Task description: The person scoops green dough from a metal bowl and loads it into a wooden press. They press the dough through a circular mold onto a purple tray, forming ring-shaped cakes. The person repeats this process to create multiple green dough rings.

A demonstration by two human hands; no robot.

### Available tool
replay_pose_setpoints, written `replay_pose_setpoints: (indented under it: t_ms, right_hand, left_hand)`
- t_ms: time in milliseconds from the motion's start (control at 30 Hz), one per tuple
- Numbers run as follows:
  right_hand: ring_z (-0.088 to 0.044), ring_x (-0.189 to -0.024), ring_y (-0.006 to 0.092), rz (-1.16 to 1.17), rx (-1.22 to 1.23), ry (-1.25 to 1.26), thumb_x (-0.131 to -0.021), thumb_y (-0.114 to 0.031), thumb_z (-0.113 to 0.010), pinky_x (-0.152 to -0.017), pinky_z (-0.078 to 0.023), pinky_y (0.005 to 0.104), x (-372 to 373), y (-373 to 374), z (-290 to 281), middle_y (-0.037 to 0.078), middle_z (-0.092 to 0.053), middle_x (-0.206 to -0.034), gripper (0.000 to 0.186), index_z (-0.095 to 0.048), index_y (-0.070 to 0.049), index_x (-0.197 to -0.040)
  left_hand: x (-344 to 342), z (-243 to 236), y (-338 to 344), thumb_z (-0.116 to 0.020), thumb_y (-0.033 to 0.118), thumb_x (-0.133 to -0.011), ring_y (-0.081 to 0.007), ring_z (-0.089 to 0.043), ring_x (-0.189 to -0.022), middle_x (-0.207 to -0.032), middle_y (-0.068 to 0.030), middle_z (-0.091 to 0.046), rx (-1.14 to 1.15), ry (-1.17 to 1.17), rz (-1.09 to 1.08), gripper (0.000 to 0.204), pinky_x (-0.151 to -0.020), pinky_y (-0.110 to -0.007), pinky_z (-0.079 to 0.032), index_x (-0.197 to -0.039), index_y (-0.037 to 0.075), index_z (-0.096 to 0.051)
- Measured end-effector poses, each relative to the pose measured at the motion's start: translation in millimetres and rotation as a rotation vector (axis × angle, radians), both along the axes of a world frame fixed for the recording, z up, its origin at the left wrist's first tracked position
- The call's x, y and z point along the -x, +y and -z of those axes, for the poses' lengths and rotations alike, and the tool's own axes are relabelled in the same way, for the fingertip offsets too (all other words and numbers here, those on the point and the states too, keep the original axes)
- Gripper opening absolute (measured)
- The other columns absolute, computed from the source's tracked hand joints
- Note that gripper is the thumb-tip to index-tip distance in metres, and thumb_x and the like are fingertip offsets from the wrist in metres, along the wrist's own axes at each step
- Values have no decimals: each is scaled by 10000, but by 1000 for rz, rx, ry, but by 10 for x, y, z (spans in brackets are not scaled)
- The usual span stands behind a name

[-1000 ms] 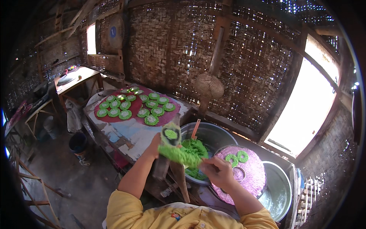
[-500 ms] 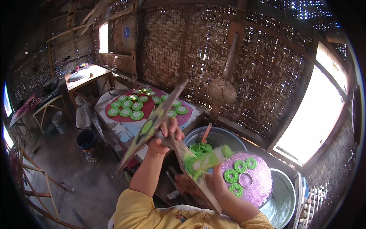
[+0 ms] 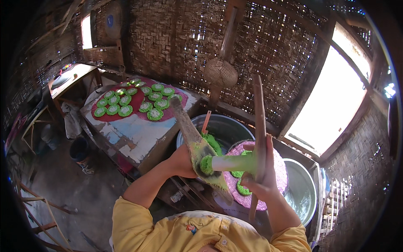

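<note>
Between my hands are the two halves of a wooden hand press. My left hand is closed on one worn wooden bar, which has green dough at its middle. My right hand grips the other wooden bar; a white cylinder smeared with green sticks out from it toward the dough. The cylinder's tip is at or close to the dough; I cannot tell whether they touch. Below lies a round pink tray with green dough rings, partly hidden by the press.
A grey basin holds green dough and an orange-handled tool. Another basin with water stands at the right. Several green and white rounds lie on red and pink mats on the table. A dark bucket stands on the floor.
Both bars have swung upright, and the cylinder on the right-hand bar now points left at the other bar's middle. The view has turned somewhat to the right.
</note>
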State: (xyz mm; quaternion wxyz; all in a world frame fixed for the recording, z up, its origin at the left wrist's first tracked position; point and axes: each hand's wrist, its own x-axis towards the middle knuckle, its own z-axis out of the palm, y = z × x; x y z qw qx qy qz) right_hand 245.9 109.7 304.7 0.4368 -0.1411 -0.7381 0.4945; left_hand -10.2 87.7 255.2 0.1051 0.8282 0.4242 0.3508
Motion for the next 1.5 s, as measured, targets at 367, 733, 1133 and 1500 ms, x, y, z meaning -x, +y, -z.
replay_pose_setpoints:
  t_ms: [367,733,1133,1500]
  right_hand:
    - [-573,-891,469,222,-697,-445,-595,-196,-795,-600,-528,449,-333,-285,226,296,-381,-1207,898,-321,-241,-1356]
    - [-408,-1198,345,170,120,-516,-584,-332,-836,-969,-361,435,-939,-54,604,215,-406,-1267,1085,-180,-17,-1388]
    - [-520,-1020,309,-618,1064,-80,-518,-835,-576,-833,-434,427,-2015,179,803,204,-484,-1159,1319,-111,18,-1411]
    - [-553,-958,302,-172,1191,-387,-588,-806,-547,-809,-433,421,-2282,948,688,235,-508,-1151,1252,-90,-11,-1439]
  left_hand:
    - [-545,450,51,-703,358,-630,-290,-633,-709,-797,-72,-644,-147,92,35,363,-606,-389,-504,-915,149,-623]
    - [-1090,705,568,-716,399,-651,-319,-628,-742,-793,-133,-633,4,-76,154,416,-647,-389,-509,-933,107,-623]
    - [-1889,-492,1811,-713,79,-656,-348,-283,-1321,-1470,-161,-182,615,-1271,1745,1095,-1061,-523,-250,-1456,203,25]
    - [-2113,703,2856,-542,389,-885,-278,-529,-1083,-1062,-100,-580,1055,-1882,1171,337,-939,-448,-418,-1135,167,-580]
